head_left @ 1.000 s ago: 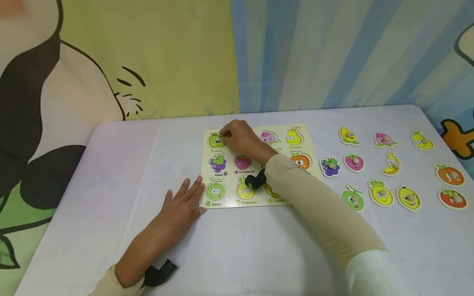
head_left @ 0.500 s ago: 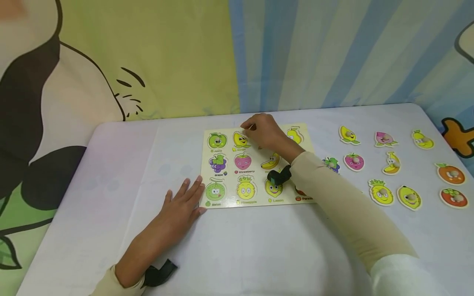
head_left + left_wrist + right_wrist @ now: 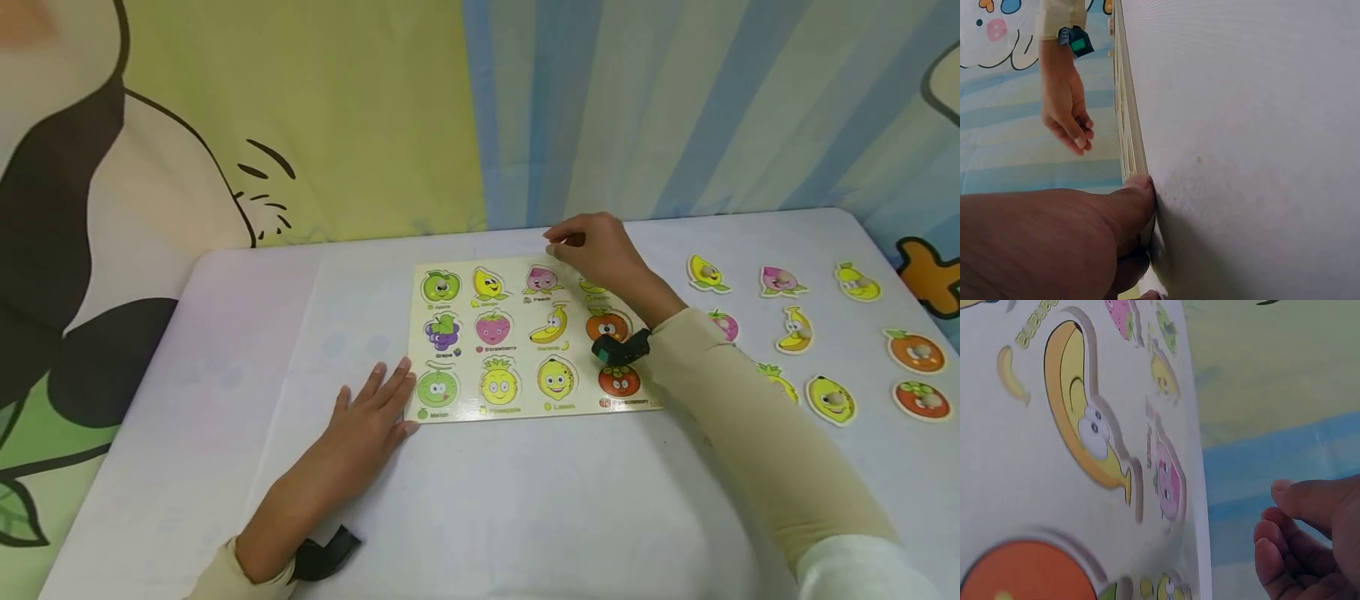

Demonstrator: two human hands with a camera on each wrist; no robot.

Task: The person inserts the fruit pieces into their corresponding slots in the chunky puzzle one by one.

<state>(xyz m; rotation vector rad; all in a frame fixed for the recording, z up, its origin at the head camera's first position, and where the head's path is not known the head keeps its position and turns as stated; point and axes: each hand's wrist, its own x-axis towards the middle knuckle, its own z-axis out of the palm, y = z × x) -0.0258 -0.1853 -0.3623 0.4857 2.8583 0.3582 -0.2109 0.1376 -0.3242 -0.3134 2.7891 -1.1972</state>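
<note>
My left hand (image 3: pixel 360 427) lies flat with fingers straight, its fingertips at the left edge of a cream fruit puzzle board (image 3: pixel 527 385). In the left wrist view its thumb (image 3: pixel 1138 187) presses against the board's thin side. My right hand (image 3: pixel 600 250) hovers above the board's far edge, near the printed peach (image 3: pixel 542 280). Its fingers are loosely curled, and the right wrist view shows nothing between thumb and fingertips (image 3: pixel 1267 550). The board bears rows of cut-out fruit shapes, among them an apple (image 3: pixel 441 287), a banana (image 3: pixel 550 327) and an orange (image 3: pixel 609 320).
Loose knobbed fruit pieces lie right of the board, among them a mango (image 3: pixel 703 273), peach (image 3: pixel 780 282), pear (image 3: pixel 857 283), banana (image 3: pixel 795 331), lemon (image 3: pixel 829 400) and orange (image 3: pixel 917 352). My right forearm hides some of them. A printed cloth (image 3: pixel 337 125) hangs behind the white table (image 3: pixel 525 500).
My right hand has moved from the apple at the board's far left corner rightward along the far edge, past the mango and peach. My left hand has stayed still.
</note>
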